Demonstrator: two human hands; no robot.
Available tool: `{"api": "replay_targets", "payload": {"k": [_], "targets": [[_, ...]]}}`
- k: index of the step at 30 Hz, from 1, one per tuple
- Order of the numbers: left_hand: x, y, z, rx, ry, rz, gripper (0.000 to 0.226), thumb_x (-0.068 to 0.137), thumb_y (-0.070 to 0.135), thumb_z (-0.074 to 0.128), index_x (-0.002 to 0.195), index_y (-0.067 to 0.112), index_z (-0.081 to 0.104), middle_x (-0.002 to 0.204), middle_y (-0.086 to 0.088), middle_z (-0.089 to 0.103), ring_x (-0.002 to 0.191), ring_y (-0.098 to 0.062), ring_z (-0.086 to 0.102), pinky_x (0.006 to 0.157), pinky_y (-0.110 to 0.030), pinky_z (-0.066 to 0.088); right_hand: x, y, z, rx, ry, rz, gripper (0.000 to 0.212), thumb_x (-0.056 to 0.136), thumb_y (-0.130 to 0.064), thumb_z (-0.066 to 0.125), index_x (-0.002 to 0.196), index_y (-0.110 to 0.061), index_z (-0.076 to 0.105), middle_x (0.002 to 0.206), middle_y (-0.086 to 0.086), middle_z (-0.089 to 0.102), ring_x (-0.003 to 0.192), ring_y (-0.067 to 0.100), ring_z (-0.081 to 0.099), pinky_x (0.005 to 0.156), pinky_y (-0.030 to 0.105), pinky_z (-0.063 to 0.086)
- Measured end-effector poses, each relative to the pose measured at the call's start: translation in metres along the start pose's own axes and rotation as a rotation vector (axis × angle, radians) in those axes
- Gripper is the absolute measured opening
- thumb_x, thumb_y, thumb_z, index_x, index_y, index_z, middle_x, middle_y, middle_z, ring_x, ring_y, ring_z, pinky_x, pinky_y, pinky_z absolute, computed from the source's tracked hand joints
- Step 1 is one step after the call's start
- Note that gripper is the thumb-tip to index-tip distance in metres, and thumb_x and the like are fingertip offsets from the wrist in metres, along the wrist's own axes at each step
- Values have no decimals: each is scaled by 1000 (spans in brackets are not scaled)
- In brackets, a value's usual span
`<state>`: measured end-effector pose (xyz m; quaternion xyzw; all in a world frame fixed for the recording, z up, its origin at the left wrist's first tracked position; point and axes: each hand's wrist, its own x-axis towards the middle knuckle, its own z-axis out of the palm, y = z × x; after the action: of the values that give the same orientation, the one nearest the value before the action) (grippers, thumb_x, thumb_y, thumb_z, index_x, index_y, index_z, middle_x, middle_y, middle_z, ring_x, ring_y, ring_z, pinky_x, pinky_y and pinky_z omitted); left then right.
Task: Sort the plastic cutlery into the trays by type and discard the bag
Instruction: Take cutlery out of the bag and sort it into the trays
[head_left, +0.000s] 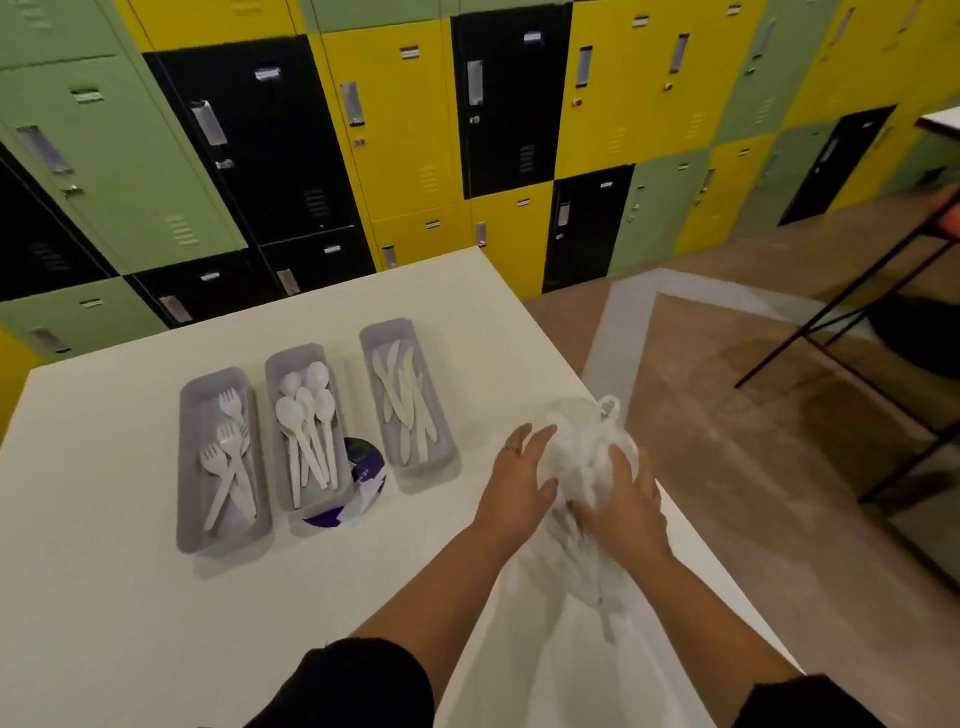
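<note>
We've got both hands on the bag at the table's right edge. Left hand presses its left side with fingers spread, not closed round it. Right hand lies on top, fingers curled into the plastic, gripping it. The bag is clear, crumpled and blurred; we can't tell whether anything is inside.

Three grey trays sit side by side, left of the bag and apart from it. Left tray holds forks. Middle tray holds spoons. Right tray holds knives. A purple-and-white item lies partly under the middle tray's near end; we can't tell what it is.

Lockers stand behind the table.
</note>
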<state>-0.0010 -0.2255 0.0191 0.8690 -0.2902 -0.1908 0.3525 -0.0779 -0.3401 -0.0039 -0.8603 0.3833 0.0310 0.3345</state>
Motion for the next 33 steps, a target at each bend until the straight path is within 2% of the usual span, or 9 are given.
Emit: {"api": "replay_targets", "payload": {"k": [5, 7, 10, 12, 14, 19, 23, 28, 33], "targets": [[21, 11, 11, 232, -133, 84, 61, 96, 9, 40, 149, 28, 16, 160, -6, 2, 147, -27, 4, 118, -33, 14, 3, 4, -5, 72, 28, -36, 72, 83, -43, 61, 142, -24, 24, 156, 6, 7, 138, 34, 22, 108, 47, 33], [27, 13, 13, 339, -169, 89, 56, 96, 8, 37, 147, 24, 24, 156, -9, 16, 139, -32, 20, 114, -35, 25, 5, 3, -6, 109, 53, -40, 60, 83, -39, 62, 134, -23, 34, 150, 5, 17, 130, 34, 29, 101, 44, 38], [34, 16, 15, 452, -130, 101, 43, 92, 4, 37, 132, 16, 43, 131, -10, 41, 112, -30, 38, 90, -35, 43, 6, 3, -7, 145, 66, -48, 39, 85, -30, 62, 119, -20, 46, 145, 4, 21, 124, 34, 32, 92, 36, 40], [37, 15, 14, 448, -88, 102, 29, 91, 3, 39, 116, 11, 49, 111, -10, 48, 92, -23, 39, 73, -31, 37, 8, 5, -6, 164, 92, -85, 24, 87, -18, 59, 109, -16, 51, 140, 4, 28, 118, 33, 38, 85, 30, 38], [39, 13, 15, 427, -78, 108, 18, 90, 3, 39, 103, 7, 51, 93, -7, 44, 84, -20, 38, 68, -28, 29, 10, 8, -6, 220, 116, -108, 17, 86, -9, 58, 102, -14, 54, 129, 3, 37, 107, 29, 48, 78, 28, 37], [31, 21, 3, 218, 62, 145, 13, 92, 5, 42, 94, 4, 54, 95, -9, 56, 82, -18, 46, 71, -29, 37, 7, -7, -16, 270, 182, -186, 7, 88, -4, 50, 94, -8, 51, 100, 2, 46, 80, 18, 45, 65, 28, 34], [16, 29, -24, 120, 166, 160, 15, 95, 10, 45, 98, 2, 58, 94, -12, 61, 79, -16, 48, 72, -31, 41, -1, -31, -20, 392, 228, -250, 15, 87, 1, 40, 73, -4, 40, 69, 11, 46, 64, 18, 37, 52, 26, 26], [-16, 25, -57, 92, 262, 157, 17, 97, 18, 46, 97, 5, 58, 85, 1, 52, 76, -13, 44, 63, -21, 28, -15, -61, -14, 432, 222, -384, 25, 90, -14, 37, 77, -1, 54, 67, 7, 54, 61, 21, 44, 55, 30, 33], [-56, 4, -88, 35, 352, 84, 13, 94, 18, 52, 93, 7, 58, 72, 8, 49, 62, -4, 44, 61, -13, 35, -41, -93, 8, 467, 95, -493, 32, 93, -20, 37, 82, -12, 65, 79, -5, 68, 75, 12, 61, 74, 31, 49]]}}
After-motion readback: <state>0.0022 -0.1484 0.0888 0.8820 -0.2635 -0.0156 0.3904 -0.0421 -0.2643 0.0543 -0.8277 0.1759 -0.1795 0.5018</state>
